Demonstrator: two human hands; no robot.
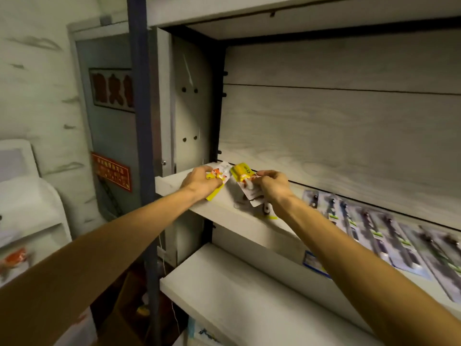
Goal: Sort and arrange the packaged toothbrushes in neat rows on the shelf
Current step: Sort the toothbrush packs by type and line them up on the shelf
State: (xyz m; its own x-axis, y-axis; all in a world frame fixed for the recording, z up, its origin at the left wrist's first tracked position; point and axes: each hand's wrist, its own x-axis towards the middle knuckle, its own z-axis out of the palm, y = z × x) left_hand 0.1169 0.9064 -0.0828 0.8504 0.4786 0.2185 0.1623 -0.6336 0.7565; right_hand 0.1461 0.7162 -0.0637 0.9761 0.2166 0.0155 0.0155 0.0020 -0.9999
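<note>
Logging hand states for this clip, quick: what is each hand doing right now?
Left hand: fingers curled round a yellow-and-white toothbrush pack on the shelf.
Right hand: pinching another yellow toothbrush pack.

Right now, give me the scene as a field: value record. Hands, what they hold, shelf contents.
left hand: grips a yellow-and-white toothbrush pack at the shelf's left end
right hand: pinches another yellow toothbrush pack, with more white-backed packs bunched under it
shelf: light wood-grain board, both hands over its left part
row on shelf: dark-handled toothbrush packs lying flat side by side to the right
lower shelf: white board below
image quality: motion blur, print on the packs unreadable
</note>
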